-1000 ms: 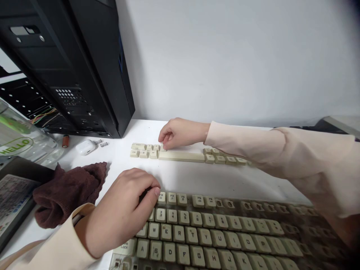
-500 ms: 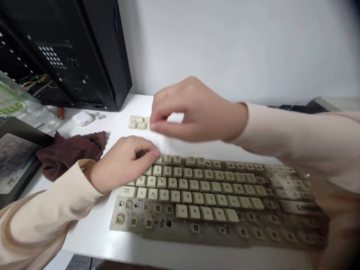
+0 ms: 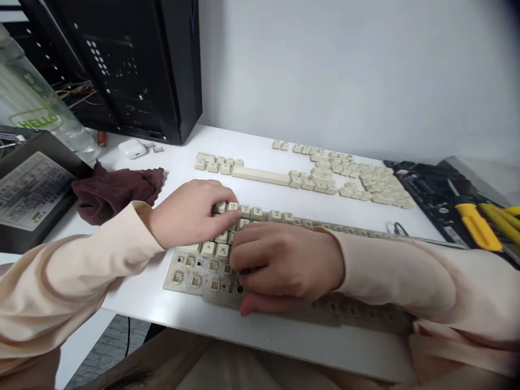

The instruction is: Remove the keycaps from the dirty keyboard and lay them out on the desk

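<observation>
A dirty beige keyboard (image 3: 190,277) with many keycaps pulled off lies on the white table (image 3: 182,162). My left hand (image 3: 190,214) is curled over its upper left corner, thumb lying on the top key row. My right hand (image 3: 284,265) rests on the keyboard's lower left part, fingers bent down onto the sockets and thumb along the front edge. What its fingers press or hold is hidden. Behind the keyboard lie a row of loose keycaps with the space bar (image 3: 260,174) and a larger spread of keycaps (image 3: 357,179).
A black computer tower (image 3: 134,65) stands at the back left. Near it are a white earbud case (image 3: 132,148), a brown cloth (image 3: 117,187), a clear bottle (image 3: 36,114) and a black box (image 3: 32,189). Yellow-handled tools (image 3: 477,225) lie at the right.
My right hand left the row of loose keycaps, came back in a pinch and now sits on the keyboard's lower left. My left hand stayed on the corner. My view tilted down.
</observation>
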Motion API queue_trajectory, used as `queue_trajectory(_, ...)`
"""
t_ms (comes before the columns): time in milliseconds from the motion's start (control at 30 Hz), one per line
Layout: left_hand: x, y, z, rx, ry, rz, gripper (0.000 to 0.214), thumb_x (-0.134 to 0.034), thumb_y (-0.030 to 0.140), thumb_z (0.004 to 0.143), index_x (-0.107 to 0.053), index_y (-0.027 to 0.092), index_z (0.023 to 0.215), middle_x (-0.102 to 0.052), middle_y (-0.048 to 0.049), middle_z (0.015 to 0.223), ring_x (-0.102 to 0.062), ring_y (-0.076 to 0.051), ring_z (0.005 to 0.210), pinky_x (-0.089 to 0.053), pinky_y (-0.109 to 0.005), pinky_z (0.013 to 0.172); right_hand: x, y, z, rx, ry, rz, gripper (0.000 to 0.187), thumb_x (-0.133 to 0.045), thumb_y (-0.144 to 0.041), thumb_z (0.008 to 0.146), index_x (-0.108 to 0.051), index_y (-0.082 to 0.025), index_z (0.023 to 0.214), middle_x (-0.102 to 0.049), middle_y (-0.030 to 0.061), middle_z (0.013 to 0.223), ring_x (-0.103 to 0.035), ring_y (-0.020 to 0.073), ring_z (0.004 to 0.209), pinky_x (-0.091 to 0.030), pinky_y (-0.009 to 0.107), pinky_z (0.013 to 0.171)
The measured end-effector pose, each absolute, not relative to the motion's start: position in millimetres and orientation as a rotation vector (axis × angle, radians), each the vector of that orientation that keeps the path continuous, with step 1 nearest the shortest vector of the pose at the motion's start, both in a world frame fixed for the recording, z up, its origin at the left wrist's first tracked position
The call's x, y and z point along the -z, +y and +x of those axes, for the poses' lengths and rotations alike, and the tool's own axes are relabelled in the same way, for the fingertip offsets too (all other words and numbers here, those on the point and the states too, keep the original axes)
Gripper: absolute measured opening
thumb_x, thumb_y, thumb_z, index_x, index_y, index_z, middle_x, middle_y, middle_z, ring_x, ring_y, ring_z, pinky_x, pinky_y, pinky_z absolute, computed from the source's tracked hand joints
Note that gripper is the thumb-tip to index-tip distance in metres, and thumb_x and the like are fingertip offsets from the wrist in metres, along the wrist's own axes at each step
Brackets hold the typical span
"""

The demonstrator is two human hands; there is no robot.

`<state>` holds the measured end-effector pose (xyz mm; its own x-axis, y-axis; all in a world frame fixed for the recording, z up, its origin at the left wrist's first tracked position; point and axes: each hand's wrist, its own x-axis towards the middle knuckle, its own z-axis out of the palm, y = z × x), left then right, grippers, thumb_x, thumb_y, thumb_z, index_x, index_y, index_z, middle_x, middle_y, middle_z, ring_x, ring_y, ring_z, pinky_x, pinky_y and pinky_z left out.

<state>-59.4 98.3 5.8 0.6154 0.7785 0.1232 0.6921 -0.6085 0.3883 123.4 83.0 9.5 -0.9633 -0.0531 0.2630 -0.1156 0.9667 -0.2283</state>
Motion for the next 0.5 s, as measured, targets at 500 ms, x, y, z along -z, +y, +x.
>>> queue_trajectory(500, -6, 97, -57, -0.492, 1.170, 2.511, 0.024, -0.049, 0.030, 0.081, -0.068, 0.016, 0.085, -0.066, -0.0016, 0.079, -0.059, -0.016, 0.076, -0.042, -0.027, 0.070, -3, 73, 110, -0.251, -2.893, 0.064, 0.038, -0.054, -0.025, 0.084, -0.051, -0.017, 0.047, -0.049, -0.0021, 0.054, -0.037, 0.0121, 0.054, -0.025, 0.031, 0.052)
